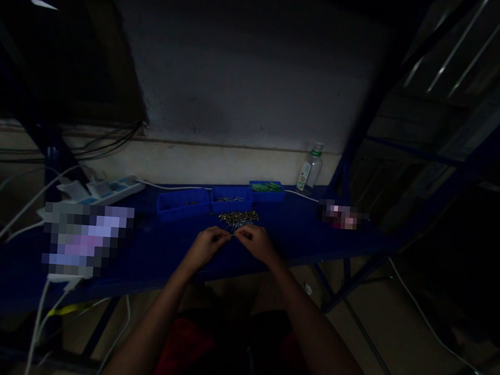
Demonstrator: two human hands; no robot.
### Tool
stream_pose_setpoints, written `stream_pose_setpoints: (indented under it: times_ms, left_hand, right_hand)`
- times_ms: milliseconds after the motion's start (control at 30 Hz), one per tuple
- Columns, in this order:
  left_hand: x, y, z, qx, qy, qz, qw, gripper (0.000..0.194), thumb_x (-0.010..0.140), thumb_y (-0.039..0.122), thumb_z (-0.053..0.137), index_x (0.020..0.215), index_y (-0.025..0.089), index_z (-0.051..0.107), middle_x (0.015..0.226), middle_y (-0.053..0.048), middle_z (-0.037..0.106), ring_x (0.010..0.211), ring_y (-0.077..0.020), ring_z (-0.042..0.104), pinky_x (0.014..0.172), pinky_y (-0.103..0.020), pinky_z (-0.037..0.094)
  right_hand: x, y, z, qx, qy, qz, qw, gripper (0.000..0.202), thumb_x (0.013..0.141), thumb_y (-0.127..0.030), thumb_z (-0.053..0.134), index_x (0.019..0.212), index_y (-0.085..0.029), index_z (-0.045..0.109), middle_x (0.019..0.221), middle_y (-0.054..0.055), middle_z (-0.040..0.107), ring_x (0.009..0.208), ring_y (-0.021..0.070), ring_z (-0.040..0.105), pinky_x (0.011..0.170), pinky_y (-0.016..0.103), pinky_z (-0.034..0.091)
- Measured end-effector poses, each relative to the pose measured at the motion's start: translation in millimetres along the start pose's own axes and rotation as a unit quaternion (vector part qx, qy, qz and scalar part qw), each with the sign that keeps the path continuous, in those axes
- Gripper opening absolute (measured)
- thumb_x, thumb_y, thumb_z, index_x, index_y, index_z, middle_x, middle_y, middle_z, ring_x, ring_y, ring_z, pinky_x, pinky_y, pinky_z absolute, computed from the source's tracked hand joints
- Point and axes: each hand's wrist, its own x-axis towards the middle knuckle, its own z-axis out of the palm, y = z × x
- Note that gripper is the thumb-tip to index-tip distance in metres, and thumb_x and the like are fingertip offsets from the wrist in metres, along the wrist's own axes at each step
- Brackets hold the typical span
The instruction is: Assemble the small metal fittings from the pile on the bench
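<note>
My left hand (209, 246) and my right hand (255, 241) meet above the front of the blue table (150, 260), fingertips pinched close together. Between them shows a thin, light-coloured small piece, too small to name, with both hands' fingertips on it. Just beyond the fingers lies a pile of small brassy and silvery metal parts (239, 217). Behind the pile stand a blue tray (183, 203) with a few small parts, a blue tray (232, 199) with thin metal pieces and a blue tray (267, 191) holding green items.
A clear bottle (310, 172) stands at the back right, near a blurred pinkish object (341, 214). At the left are a white power strip (124, 189) with plugs, a pixelated object (86, 239) and white cables. Blue frame posts rise at both sides.
</note>
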Motion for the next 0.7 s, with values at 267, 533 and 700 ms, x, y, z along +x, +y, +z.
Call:
stream_pose_setpoints:
  times_ms: [267, 533, 700]
  left_hand:
    - [-4.2, 4.8, -1.9, -0.029, 0.028, 0.023, 0.999, 0.026, 0.082, 0.038, 0.05, 0.086, 0.018, 0.066, 0.088, -0.005, 0.065, 0.083, -0.0174, 0.059, 0.076, -0.027, 0.045]
    - [64.9, -8.6, -27.1, 0.03, 0.108, 0.0, 0.994, 0.03, 0.079, 0.039, 0.052, 0.091, 0.014, 0.066, 0.091, -0.007, 0.067, 0.083, -0.0183, 0.06, 0.076, -0.026, 0.044]
    - [117.3, -10.5, -33.7, 0.204, 0.089, -0.055, 0.973, 0.034, 0.079, 0.031, 0.052, 0.109, 0.015, 0.06, 0.097, -0.01, 0.067, 0.089, -0.0227, 0.061, 0.077, -0.03, 0.044]
  right_hand:
    - [-0.1, 1.7, 4.0, -0.069, -0.051, -0.021, 0.996, 0.011, 0.082, -0.023, 0.053, 0.081, -0.019, 0.063, 0.074, 0.0, 0.06, 0.066, 0.0097, 0.053, 0.063, 0.019, 0.037]
    - [0.2, 2.3, 4.8, -0.064, -0.025, -0.003, 0.998, 0.012, 0.084, -0.022, 0.05, 0.089, -0.02, 0.061, 0.083, 0.0, 0.064, 0.073, 0.0107, 0.057, 0.067, 0.019, 0.04]
    - [-1.0, 1.8, 3.9, -0.069, -0.026, -0.006, 0.997, 0.012, 0.084, -0.022, 0.049, 0.089, -0.021, 0.06, 0.086, 0.0, 0.064, 0.076, 0.0111, 0.058, 0.07, 0.02, 0.041]
